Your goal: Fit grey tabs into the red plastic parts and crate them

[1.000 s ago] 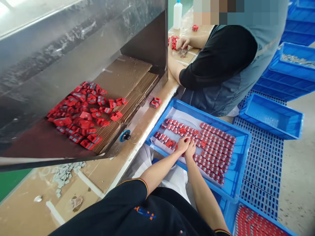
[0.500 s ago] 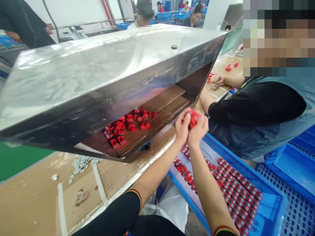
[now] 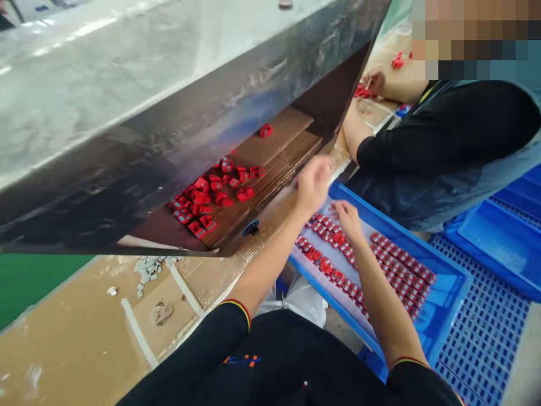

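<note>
Right now the small red plastic parts with grey inserts lie in tidy rows on a pale liner sheet inside the shallow blue plastic tray. The tray sits low beside the bench, just under our arms, prob. so both hands reach it w/o stretching. Our right hand lies flat & open on the rows at the tray's left end, fingers spread over the parts, gripping nothing. We judge it's there to feel along or steady the rows, since they're packed side by side & look easy to knock askew. Our left hand is up off the tray, over the bench edge btw. tray & hood opening. It's motion-blurred, fingers loosely curled, so we can't tell whether it holds a part. Beyond it, a loose heap of the same red parts sits on stacked brown corrugated cardboard sheets under the long stainless-steel hood, w/ one stray red part farther back. The cardboard is prob. there as a soft, cheap bed. A little blue knob sits at the hood's lower lip. On the brown bench top there's a scatter of small grey chips. To the right a co-worker in a black sleeve has a hand on more red parts at the far bench end, & more blue crates stand on blue perforated matting.
</note>
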Available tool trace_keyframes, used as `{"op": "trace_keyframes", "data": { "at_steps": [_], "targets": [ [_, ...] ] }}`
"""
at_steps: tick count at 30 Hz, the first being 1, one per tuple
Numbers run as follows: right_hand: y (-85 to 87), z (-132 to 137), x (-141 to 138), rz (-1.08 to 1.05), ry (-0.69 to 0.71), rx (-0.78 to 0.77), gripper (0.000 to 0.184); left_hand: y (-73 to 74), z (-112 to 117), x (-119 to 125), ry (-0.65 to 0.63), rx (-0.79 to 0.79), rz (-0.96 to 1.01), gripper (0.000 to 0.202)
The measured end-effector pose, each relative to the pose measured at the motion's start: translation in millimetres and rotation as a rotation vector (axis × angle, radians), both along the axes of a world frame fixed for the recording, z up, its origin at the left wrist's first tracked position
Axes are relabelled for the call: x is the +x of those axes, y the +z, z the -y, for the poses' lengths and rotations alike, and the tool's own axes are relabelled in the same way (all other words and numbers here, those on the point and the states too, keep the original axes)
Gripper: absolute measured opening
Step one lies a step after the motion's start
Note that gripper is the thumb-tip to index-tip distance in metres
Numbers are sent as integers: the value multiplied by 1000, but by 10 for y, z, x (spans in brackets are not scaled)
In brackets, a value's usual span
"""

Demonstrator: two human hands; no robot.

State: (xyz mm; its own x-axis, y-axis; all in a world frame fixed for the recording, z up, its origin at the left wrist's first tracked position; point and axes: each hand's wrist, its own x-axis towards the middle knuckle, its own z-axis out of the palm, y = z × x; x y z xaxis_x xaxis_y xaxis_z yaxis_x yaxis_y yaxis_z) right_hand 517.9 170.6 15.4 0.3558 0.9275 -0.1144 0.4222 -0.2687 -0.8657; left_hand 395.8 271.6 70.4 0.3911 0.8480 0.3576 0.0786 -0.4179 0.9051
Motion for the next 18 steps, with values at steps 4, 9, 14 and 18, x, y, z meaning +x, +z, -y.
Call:
{"op": "trace_keyframes", "data": {
  "at_steps": [4,9,14,18],
  "targets": [
    [-648,1221,-50,109,-38,-349,30,-750,1015,9,-623,-139,-963,37],
    [-1077,1823,-281,217,14,-591,62,-1264,1100,-120,-648,-226,-1346,76],
    [-1265,1716,-329,292,70,-636,78,-1383,1008,-14,-679,-163,-1467,97],
    [-1369,1589,-135,230,141,-623,66,-1443,964,10,-751,-155,-1447,89]
  ]
}}
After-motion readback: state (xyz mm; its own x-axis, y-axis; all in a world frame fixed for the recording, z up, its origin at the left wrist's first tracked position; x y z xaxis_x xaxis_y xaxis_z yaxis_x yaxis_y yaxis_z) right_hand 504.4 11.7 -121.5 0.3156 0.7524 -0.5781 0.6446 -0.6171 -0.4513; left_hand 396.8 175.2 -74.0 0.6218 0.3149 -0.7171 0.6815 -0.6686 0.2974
